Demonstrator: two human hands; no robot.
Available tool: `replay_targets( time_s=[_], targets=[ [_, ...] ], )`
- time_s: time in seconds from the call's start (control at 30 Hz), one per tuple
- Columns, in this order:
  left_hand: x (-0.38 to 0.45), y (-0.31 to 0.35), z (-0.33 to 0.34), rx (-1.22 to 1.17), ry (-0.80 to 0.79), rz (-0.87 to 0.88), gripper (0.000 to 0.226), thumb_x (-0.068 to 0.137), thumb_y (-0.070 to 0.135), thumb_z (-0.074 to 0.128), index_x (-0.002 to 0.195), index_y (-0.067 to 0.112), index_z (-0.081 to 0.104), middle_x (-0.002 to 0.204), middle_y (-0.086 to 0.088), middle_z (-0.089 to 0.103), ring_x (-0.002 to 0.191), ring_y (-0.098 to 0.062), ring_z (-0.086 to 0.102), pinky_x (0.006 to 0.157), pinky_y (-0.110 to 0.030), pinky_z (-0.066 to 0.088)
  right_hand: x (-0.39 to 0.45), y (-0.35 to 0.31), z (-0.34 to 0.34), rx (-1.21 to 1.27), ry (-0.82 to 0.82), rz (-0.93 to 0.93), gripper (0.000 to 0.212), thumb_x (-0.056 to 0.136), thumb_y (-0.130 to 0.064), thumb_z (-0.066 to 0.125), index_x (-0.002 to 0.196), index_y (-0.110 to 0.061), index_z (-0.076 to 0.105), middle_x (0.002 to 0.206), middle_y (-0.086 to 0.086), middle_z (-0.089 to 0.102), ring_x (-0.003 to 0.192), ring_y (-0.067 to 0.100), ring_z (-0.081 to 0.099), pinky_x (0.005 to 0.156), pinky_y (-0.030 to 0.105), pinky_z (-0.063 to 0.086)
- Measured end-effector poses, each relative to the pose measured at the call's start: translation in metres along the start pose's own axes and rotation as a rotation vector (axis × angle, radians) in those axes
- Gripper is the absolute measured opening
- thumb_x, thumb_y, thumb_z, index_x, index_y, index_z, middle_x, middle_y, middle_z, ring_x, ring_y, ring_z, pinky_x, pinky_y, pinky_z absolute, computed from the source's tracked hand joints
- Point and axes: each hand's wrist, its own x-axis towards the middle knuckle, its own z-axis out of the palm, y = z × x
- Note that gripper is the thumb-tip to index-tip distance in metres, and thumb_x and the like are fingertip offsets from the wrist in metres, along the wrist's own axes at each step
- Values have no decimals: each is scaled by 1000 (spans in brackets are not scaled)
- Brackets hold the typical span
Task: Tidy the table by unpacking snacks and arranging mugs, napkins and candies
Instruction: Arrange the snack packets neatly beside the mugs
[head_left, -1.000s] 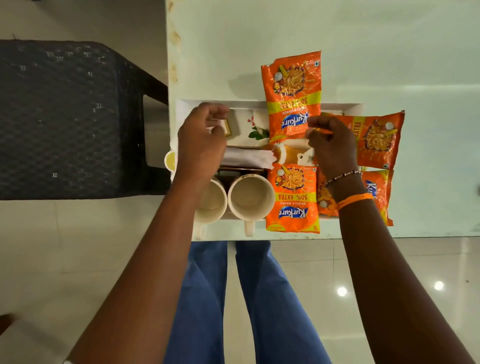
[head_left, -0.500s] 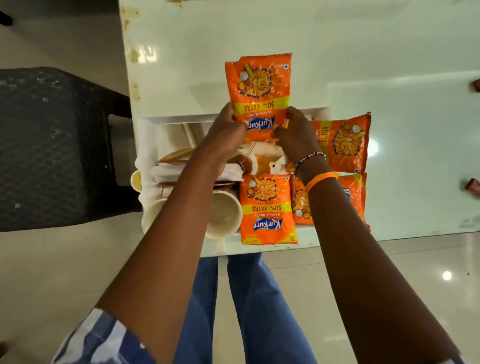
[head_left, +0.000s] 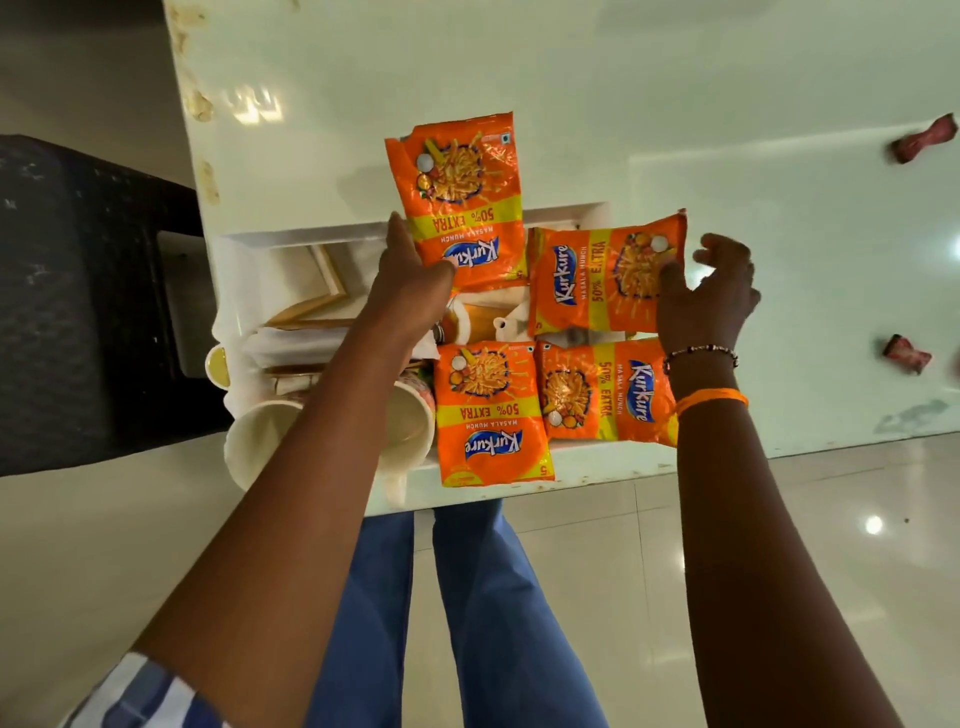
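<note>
Four orange snack packets lie over and beside a white tray (head_left: 236, 249) at the table's near edge. My left hand (head_left: 410, 283) grips the lower left corner of the far packet (head_left: 460, 192), which sticks out past the tray's far rim. My right hand (head_left: 714, 296) has its fingers spread at the right end of the sideways packet (head_left: 597, 283), with the thumb touching it. Two more packets (head_left: 491, 415) (head_left: 602, 395) lie nearer me. Under my left forearm in the tray are two white mugs (head_left: 262, 441) (head_left: 413, 415) and folded white napkins (head_left: 291, 338). Two wrapped candies (head_left: 924, 145) (head_left: 906, 354) lie far right.
A dark woven chair (head_left: 78, 291) stands close to the table's left side. A small yellow cup (head_left: 218, 366) pokes out at the tray's left edge. A wooden frame (head_left: 317, 296) lies in the tray. The glossy white table (head_left: 675, 104) stretches away behind the tray.
My right hand left the far packet and moved right to the sideways packet. My left hand stays on the far packet, and the sideways packet now shows in full.
</note>
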Motion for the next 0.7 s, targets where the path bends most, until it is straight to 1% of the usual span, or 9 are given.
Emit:
replay_targets(
  time_s=[0.03,0.1,0.23,0.33,0.37,0.43,0.5,0.6,0.7],
  targets=[
    [1,1,1,-2,-9,8,62,94,19,46,146,26,12,146,-2,40,127,-21,46,83,-30,39,3,1,2,41,-39,57,35,87,-20,55,119,-6,50,122,13,59,114,27,54,100,29,33],
    [1,3,4,15,-15,31,58,94,18,47,144,28,20,142,-1,45,123,-20,49,82,-31,41,8,0,5,97,-81,127,33,87,-25,57,115,-6,55,120,12,62,111,24,57,95,31,44],
    [0,7,7,30,-7,68,53,94,18,47,142,30,26,139,1,48,117,-17,52,78,-25,43,16,-6,8,152,-66,112,34,84,-31,62,106,-5,61,112,12,66,103,23,61,86,29,48],
    [-2,9,11,31,-36,111,48,95,16,44,140,31,31,137,3,50,108,-11,54,69,-19,44,23,-7,5,170,-5,92,28,84,-24,61,104,-4,61,111,12,66,102,23,61,85,29,48],
    [-2,10,12,35,-42,117,47,96,17,44,140,30,31,138,3,49,109,-11,54,72,-20,47,25,-7,4,170,8,83,26,85,-21,59,104,-4,61,111,12,66,102,23,60,85,28,47],
    [-3,12,16,54,-44,121,46,96,20,44,139,30,32,139,2,48,115,-15,54,87,-32,52,27,-6,1,169,20,68,24,86,-18,57,105,-2,60,112,12,66,101,21,60,81,23,45],
    [-4,14,20,67,-37,115,45,95,22,45,138,30,34,139,1,49,119,-19,54,98,-44,48,27,-6,0,178,3,51,25,87,-17,56,105,-2,60,111,12,65,98,18,59,83,24,46],
    [-7,14,24,72,-7,97,48,95,21,45,140,27,31,142,-2,45,124,-22,50,101,-42,45,25,-4,-5,237,-6,42,25,88,-18,55,107,-2,58,103,7,63,94,11,56,85,24,46],
    [-13,9,28,134,92,129,55,95,20,45,144,22,21,148,-5,34,132,-22,40,99,-36,41,15,8,-15,319,56,54,25,89,-17,53,108,0,56,99,0,56,87,2,50,73,8,43]
  ],
)
